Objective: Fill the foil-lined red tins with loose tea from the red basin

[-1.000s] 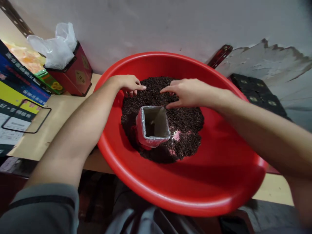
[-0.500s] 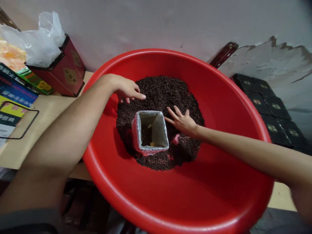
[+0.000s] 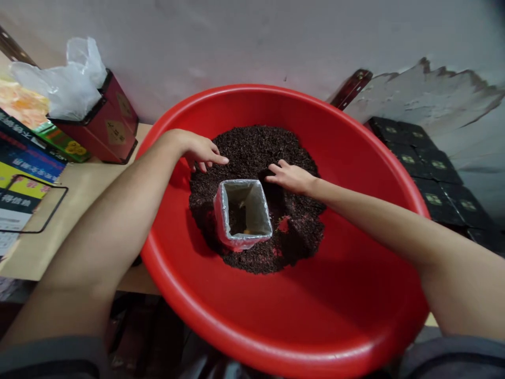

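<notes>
The box [image 3: 258,210], lined with a silvery sheet whose edge folds over the rim, stands open end up among the dark leaves [image 3: 256,145]. The leaves spread around it on all sides, deepest-looking beyond its far side; to its right, pink-red patches show through them. A small yellowish spot is visible low inside the box, too unclear to name.

The left hand [image 3: 201,150] is beyond the box's far left corner, near it but apart. Its fingers are loosely bent and the thumb side points across toward the right; nothing shows in its grasp. It is over the left edge of the leaves, and whether the fingertips touch them is hard to see.

The right hand [image 3: 292,178] is just beyond the box's far right corner, nearer to the box than the left hand is. It is palm down with bent fingers reaching in to the leaves; whether it grips any cannot be told.

The red tub [image 3: 355,279] surrounds the box and leaves. Well to the left of the box, outside the tub, are a caddy [image 3: 114,126] topped by a clear bag [image 3: 74,89], and a printed carton [image 3: 27,173]. Well to its right are black packs [image 3: 434,163].
</notes>
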Action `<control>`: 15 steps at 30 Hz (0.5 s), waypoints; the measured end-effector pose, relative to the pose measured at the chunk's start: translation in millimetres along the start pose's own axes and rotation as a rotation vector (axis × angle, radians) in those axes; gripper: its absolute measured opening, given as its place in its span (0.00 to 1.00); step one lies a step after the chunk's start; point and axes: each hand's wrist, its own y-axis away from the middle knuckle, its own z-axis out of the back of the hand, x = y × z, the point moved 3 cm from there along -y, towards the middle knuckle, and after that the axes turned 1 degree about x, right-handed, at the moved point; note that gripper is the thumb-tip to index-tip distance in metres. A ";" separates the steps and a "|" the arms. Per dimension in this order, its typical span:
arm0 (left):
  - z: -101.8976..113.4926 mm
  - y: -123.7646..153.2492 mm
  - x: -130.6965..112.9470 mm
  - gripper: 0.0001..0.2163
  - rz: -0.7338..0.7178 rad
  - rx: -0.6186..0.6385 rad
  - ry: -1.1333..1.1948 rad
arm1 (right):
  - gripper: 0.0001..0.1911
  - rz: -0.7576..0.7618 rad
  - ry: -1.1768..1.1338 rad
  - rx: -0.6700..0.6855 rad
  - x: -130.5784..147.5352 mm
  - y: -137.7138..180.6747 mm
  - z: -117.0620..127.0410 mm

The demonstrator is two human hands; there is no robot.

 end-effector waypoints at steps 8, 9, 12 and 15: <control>0.2 -2.7 3.9 0.37 -0.030 -0.011 -0.016 | 0.31 -0.243 -0.271 -0.247 0.0 33.8 93.9; -0.1 -2.7 2.8 0.37 -0.040 -0.017 -0.023 | 0.31 -0.240 -0.318 -0.269 2.8 39.0 107.0; -0.6 -3.0 0.2 0.40 -0.047 -0.039 -0.025 | 0.29 -0.154 -0.420 -0.306 18.4 52.2 143.3; 0.0 -2.5 -0.4 0.42 -0.039 -0.051 -0.026 | 0.23 -0.021 -0.458 -0.342 40.4 58.5 170.2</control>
